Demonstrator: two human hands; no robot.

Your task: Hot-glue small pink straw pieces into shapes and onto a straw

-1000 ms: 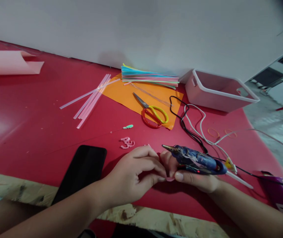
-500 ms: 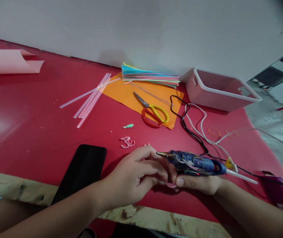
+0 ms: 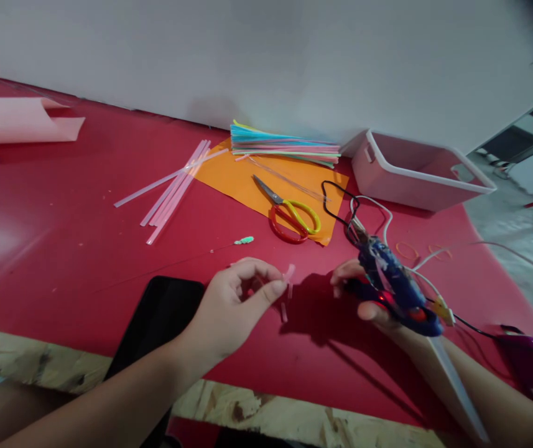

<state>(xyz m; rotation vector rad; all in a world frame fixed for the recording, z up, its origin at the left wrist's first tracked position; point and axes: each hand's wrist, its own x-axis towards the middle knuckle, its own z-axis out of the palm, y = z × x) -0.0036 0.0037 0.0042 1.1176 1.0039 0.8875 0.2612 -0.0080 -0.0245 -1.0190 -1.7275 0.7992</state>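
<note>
Between the thumb and forefinger of my left hand (image 3: 236,308) is a small curled pink strip (image 3: 289,272). Small pale pink pieces (image 3: 284,312) show just below those fingertips; whether they touch the table is unclear. My right hand (image 3: 379,316) grips a worn blue hot glue gun (image 3: 394,280), its nozzle tilted away from me to the upper left. A red light glows on its body, and a long translucent glue stick (image 3: 459,389) sticks out of its back. Past my left hand lies a wire with a green wrapped tip (image 3: 244,240).
Yellow-and-red scissors (image 3: 289,214) rest on an orange sheet (image 3: 229,177), with colourful pipe cleaners (image 3: 285,146) behind. Pink strips (image 3: 177,190) lie left. A black phone (image 3: 154,330) is beside my left forearm. Cables (image 3: 387,218) run near the pink bin (image 3: 401,177).
My hands have come apart. The left has moved slightly left with the pink strip; the right has turned the glue gun, so its nozzle points farther from me and its stick swings towards me.
</note>
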